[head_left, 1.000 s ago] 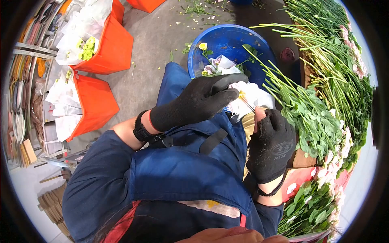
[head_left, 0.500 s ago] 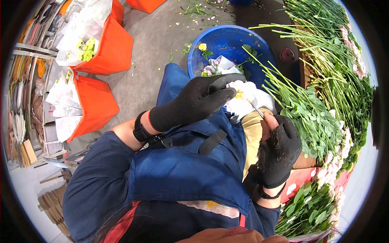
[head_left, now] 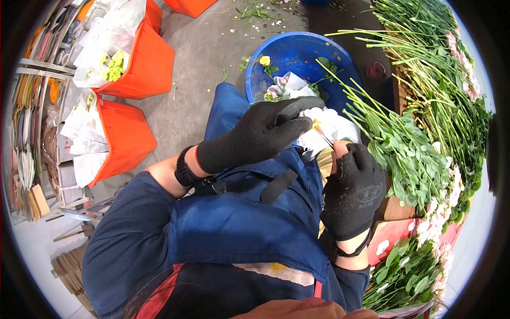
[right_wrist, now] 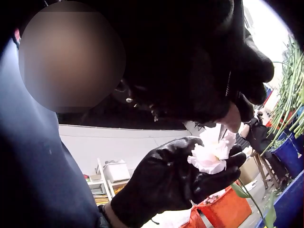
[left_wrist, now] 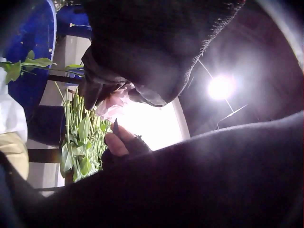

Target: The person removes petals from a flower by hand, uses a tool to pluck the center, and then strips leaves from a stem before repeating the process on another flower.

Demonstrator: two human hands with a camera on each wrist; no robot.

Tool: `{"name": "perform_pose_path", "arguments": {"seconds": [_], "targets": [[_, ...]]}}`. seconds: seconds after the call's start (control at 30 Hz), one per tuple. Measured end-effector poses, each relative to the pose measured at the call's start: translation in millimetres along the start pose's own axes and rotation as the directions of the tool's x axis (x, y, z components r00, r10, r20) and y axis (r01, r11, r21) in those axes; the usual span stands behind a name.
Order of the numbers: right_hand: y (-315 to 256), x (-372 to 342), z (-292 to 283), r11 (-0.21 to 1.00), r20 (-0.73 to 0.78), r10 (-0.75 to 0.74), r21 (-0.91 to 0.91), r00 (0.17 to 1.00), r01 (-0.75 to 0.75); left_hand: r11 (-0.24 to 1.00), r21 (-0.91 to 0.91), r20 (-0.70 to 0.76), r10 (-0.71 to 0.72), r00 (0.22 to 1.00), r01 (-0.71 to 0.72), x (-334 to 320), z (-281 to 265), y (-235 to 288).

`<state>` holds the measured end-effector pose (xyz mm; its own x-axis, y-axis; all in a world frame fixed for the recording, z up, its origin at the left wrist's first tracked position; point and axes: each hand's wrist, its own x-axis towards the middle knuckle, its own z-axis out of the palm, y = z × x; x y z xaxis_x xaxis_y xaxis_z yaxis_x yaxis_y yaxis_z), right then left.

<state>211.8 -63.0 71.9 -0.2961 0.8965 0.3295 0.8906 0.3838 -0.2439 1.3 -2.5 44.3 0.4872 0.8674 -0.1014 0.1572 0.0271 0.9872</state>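
A pale pink, ruffled flower with a yellow centre is held in my black-gloved left hand. In the right wrist view, the bloom sits against the fingers, and a leafy stem runs out below them. My right hand, in a black glove with bare tips at thumb and finger, pinches slim metal tweezers. Their points reach into the yellow middle of the flower. The left wrist view shows the dark tip of the tweezers close beneath the pink petals.
A blue tub stands ahead of my knees, with wrapped flowers at its near side. On the right, long green stems with leaves and pink blooms lie across a bench. Orange crates with white-wrapped flowers stand on the left.
My right hand drew the tweezers back to the right half a second ago, then brought them in again to the flower's centre. The left hand has hardly moved.
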Motion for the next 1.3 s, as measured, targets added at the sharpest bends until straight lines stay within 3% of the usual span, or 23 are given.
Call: {"name": "perform_pose_path", "arguments": {"seconds": [0.17,0.3,0.4,0.43,0.47,0.53,0.57,0.6,0.63,0.67,0.7,0.77,0.83,0.9,0.93,0.97,1.07,1.13,1.17,1.2,1.23,1.27,1.3], "targets": [[-1.5,3.2,-9.4,0.986,0.019,0.069,0.151,0.997,-0.071,1.0,0.02,0.0,-0.014,1.0,0.014,0.6,-2.0,0.5],[5.1,0.8,-14.6,0.951,-0.084,0.133,0.29,0.988,-0.103,1.0,0.008,-0.017,-0.011,1.0,0.011,1.2,-4.5,-0.1],[17.2,-8.2,-18.1,0.852,-0.009,0.287,0.459,0.958,-0.251,0.996,-0.053,-0.032,-0.073,0.997,0.071,-0.4,-9.6,9.3],[25.4,-9.3,-16.1,0.751,0.109,0.38,0.543,0.919,-0.375,0.994,-0.08,-0.044,-0.084,0.995,0.081,-1.0,-11.4,14.6],[40.9,-9.0,12.3,0.797,0.007,0.39,0.499,0.921,-0.341,0.99,-0.107,-0.054,-0.096,0.994,0.09,-1.8,-12.7,17.7],[48.2,-8.8,42.6,0.635,0.066,0.443,0.681,0.894,-0.365,0.972,-0.221,-0.051,-0.095,0.994,0.082,-0.7,-14.9,10.9],[48.0,-8.5,44.8,0.589,0.201,0.476,0.65,0.856,-0.48,0.959,-0.275,-0.053,-0.092,0.994,0.074,1.3,-17.1,5.9],[44.5,-4.0,49.6,0.608,0.124,0.383,0.712,0.916,-0.351,0.982,-0.139,-0.104,0.111,0.988,-0.125,3.2,-17.8,1.0],[30.8,6.3,50.4,0.601,0.097,0.366,0.735,0.926,-0.315,0.95,0.006,-0.121,0.311,0.943,-0.313,5.9,-17.1,-2.7],[20.7,17.6,50.1,0.595,0.063,0.352,0.755,0.934,-0.275,0.909,0.147,-0.098,0.406,0.909,-0.39,5.6,-19.0,-0.5],[27.8,19.6,61.6,0.485,0.218,0.322,0.798,0.921,-0.359,0.842,0.283,-0.074,0.496,0.865,-0.459,5.4,-21.0,2.1],[42.3,19.0,97.1,0.512,0.314,0.225,0.767,0.922,-0.386,0.786,0.443,-0.022,0.49,0.871,-0.431,-2.4,-30.8,15.6],[48.1,22.0,118.1,0.767,0.133,0.043,0.631,0.99,-0.118,0.769,0.424,0.036,0.514,0.857,-0.479,-2.5,-38.8,28.9],[39.7,36.1,119.5,0.895,-0.183,-0.194,0.369,0.964,0.251,0.933,0.164,0.01,0.323,0.946,-0.32,-4.0,-38.5,49.7],[28.2,42.5,118.1,0.812,-0.22,-0.091,0.548,0.971,0.2,0.975,0.03,-0.004,0.222,0.975,-0.222,-4.6,-38.5,60.1],[18.7,46.8,116.8,0.692,-0.234,0.018,0.705,0.972,0.157,0.947,-0.221,-0.022,0.233,0.972,-0.232,-3.3,-39.1,60.1],[17.7,53.1,97.0,0.681,-0.062,0.105,0.732,0.993,-0.027,0.923,-0.136,-0.089,0.352,0.932,-0.361,6.7,-41.4,47.0],[14.6,63.8,94.2,0.881,-0.285,-0.07,0.433,0.956,0.194,0.885,0.21,-0.028,0.43,0.902,-0.415,9.3,-47.7,49.9],[12.6,64.2,100.3,0.617,-0.141,0.002,0.779,0.99,0.11,0.762,0.413,-0.011,0.551,0.834,-0.498,14.2,-43.9,50.6],[10.6,64.6,106.2,0.084,0.01,0.077,0.996,0.997,-0.017,0.721,0.418,0.029,0.597,0.801,-0.552,19.0,-42.6,51.2],[8.7,65.0,111.9,-0.347,0.158,0.147,0.933,0.976,-0.099,0.679,0.421,0.067,0.638,0.767,-0.601,23.8,-42.6,51.9],[8.9,65.1,112.3,-0.351,0.186,0.159,0.929,0.97,-0.121,0.636,0.423,0.105,0.674,0.732,-0.646,27.5,-41.4,53.5],[8.7,63.2,112.2,-0.202,0.165,0.162,0.971,0.973,-0.131,0.628,0.431,0.104,0.678,0.728,-0.647,29.4,-35.4,67.5]]}}
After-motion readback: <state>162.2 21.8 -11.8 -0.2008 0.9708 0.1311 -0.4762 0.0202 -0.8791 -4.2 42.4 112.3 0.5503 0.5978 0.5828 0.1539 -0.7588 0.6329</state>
